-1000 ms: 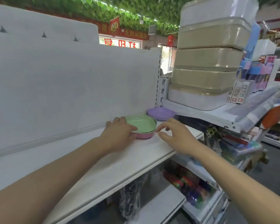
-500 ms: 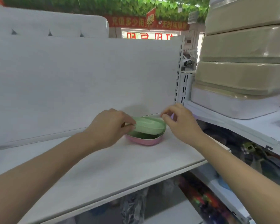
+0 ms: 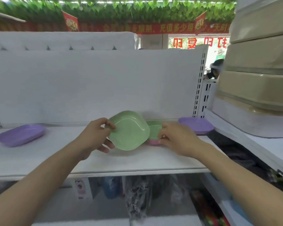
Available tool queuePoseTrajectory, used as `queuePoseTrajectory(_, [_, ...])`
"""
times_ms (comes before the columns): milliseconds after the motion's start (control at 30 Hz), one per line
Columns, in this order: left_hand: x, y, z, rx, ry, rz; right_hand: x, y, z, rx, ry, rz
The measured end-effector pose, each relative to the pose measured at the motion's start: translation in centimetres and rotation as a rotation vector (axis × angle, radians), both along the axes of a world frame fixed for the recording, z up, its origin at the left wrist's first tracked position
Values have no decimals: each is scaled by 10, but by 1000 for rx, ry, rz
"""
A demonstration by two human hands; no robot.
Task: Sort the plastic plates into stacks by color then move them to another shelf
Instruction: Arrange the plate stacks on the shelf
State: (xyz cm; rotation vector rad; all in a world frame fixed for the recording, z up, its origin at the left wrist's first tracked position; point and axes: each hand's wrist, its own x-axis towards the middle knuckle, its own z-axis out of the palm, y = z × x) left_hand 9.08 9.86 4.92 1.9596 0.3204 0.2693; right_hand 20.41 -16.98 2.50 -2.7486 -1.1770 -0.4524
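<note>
My left hand [image 3: 96, 136] grips the left rim of a green plate [image 3: 129, 131], lifted and tilted so its inside faces me. Just to its right a second green plate [image 3: 154, 129] sits on a pink plate [image 3: 153, 142] on the white shelf [image 3: 137, 162]. My right hand [image 3: 175, 139] pinches the near right edge of that small stack. One purple plate [image 3: 20, 134] lies at the shelf's left end. Another purple plate [image 3: 196, 125] lies upside down at the right end.
A white back panel [image 3: 96, 82] rises behind the shelf. To the right a higher white shelf [image 3: 260, 144] carries stacked beige and white storage boxes [image 3: 258, 70]. Lower shelves with packaged goods [image 3: 137, 198] lie below. A person's head [image 3: 215, 69] shows beyond the panel.
My left hand has lifted the top green plate off the stack, moved it left and tilted it toward me. My right hand has settled onto the remaining stack. My view has swung left, so both purple plates now show.
</note>
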Motion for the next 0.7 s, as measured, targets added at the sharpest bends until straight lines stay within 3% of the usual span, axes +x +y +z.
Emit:
queuePoseTrajectory(267, [-31,17,0,-104,5,184,15,-8,19,445,357,46])
queuePoseTrajectory(333, [-36,21,-3,-113,8,181,16,-7,21,493,310,47])
queuePoseTrajectory(433, [-44,25,-5,-127,5,182,8,-1,21,457,76,10])
queuePoseTrajectory(533, [-55,29,-7,-127,2,177,-9,10,20,455,55,4])
queuePoseTrajectory(600, [-65,34,-8,-126,-13,180,-20,22,19,494,130,8])
queuePoseTrajectory(700, [-83,51,-11,-119,-34,189,-42,49,18,677,436,16])
